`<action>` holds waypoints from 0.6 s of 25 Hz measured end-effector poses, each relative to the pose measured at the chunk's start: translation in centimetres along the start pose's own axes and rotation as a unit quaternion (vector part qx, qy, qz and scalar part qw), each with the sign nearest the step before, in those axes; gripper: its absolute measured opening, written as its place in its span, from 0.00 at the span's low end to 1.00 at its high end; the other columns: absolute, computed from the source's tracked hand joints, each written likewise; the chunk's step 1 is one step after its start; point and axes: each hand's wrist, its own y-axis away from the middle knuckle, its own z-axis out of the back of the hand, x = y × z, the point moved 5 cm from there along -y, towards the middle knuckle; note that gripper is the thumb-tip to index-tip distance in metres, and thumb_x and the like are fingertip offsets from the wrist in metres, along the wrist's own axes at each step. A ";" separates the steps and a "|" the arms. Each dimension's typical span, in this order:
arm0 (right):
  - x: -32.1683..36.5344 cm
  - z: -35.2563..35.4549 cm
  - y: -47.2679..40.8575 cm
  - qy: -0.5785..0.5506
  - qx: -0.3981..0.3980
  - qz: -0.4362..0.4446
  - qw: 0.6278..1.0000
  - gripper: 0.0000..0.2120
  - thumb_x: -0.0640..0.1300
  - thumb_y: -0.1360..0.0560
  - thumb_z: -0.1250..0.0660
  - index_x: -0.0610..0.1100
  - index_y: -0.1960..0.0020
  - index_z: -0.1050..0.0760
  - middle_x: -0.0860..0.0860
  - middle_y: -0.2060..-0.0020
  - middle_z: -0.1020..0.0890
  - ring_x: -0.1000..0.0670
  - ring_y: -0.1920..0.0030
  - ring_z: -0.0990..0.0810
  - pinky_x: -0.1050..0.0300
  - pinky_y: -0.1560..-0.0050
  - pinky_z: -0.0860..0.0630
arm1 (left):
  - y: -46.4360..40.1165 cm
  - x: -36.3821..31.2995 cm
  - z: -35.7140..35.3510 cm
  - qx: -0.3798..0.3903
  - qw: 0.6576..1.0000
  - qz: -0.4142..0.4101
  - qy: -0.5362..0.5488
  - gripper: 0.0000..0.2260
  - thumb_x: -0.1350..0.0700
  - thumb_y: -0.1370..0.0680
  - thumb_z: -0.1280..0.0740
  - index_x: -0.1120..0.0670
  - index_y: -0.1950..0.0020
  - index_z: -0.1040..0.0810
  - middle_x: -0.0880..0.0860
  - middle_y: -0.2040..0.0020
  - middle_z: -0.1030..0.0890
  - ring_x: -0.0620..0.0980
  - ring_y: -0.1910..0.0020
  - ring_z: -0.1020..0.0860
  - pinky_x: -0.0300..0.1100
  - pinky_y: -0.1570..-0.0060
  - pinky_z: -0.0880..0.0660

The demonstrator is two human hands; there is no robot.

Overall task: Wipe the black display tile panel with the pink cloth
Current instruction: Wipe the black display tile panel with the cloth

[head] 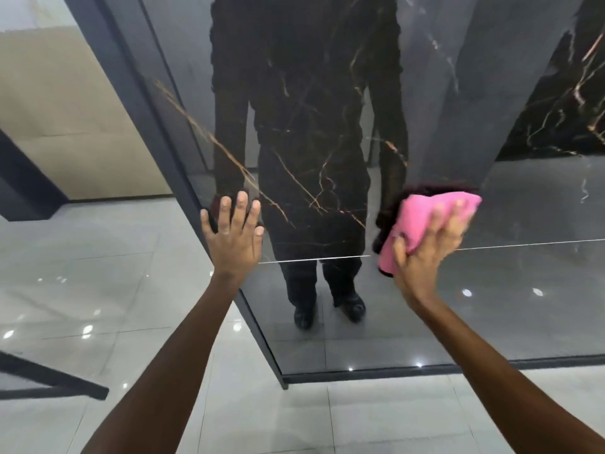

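Note:
A tall glossy black tile panel (311,132) with gold veins stands upright in front of me and mirrors my body and the floor. My left hand (234,234) lies flat against its left side near the dark frame edge, fingers straight and spread. My right hand (425,247) presses a bunched pink cloth (422,221) onto the panel at about the same height, further right; the thumb and fingers hold the cloth against the surface. The cloth's dark reflection shows just above and left of it.
The panel sits in a dark metal frame (262,335) that reaches the shiny grey tiled floor (98,290). A beige display panel (65,109) stands at the left. A dark frame base (55,378) lies on the floor at lower left.

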 end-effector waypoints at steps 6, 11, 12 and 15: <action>7.3 -5.3 3.1 0.140 0.087 0.500 0.850 0.26 0.50 0.18 0.49 0.52 0.23 0.51 0.53 0.23 0.54 0.45 0.23 0.55 0.44 0.28 0.53 | 0.2 -0.1 0.7 -0.026 0.999 -0.019 0.024 0.24 0.49 0.16 0.53 0.49 0.21 0.57 0.47 0.22 0.60 0.48 0.23 0.60 0.54 0.27 0.60; 0.5 -1.7 2.5 0.064 0.049 0.189 0.979 0.32 0.53 0.22 0.44 0.54 0.23 0.55 0.55 0.23 0.57 0.43 0.23 0.58 0.44 0.27 0.56 | 0.4 0.0 0.3 0.013 1.000 0.001 0.006 0.20 0.49 0.16 0.54 0.51 0.25 0.50 0.52 0.24 0.52 0.48 0.23 0.62 0.54 0.27 0.62; 0.7 -2.9 4.5 0.077 0.052 0.201 0.975 0.35 0.50 0.24 0.42 0.54 0.23 0.56 0.54 0.23 0.58 0.42 0.24 0.59 0.43 0.27 0.56 | 0.5 0.1 0.2 0.014 1.000 -0.002 -0.003 0.20 0.49 0.16 0.54 0.51 0.25 0.50 0.51 0.25 0.51 0.49 0.23 0.63 0.54 0.28 0.62; 3.0 -7.3 10.4 0.175 0.143 0.469 0.854 0.40 0.41 0.29 0.40 0.52 0.23 0.57 0.52 0.23 0.59 0.41 0.24 0.59 0.41 0.27 0.58 | -0.1 -0.1 0.7 0.032 0.999 -0.005 -0.007 0.21 0.50 0.16 0.54 0.52 0.23 0.49 0.53 0.25 0.48 0.51 0.23 0.60 0.54 0.28 0.61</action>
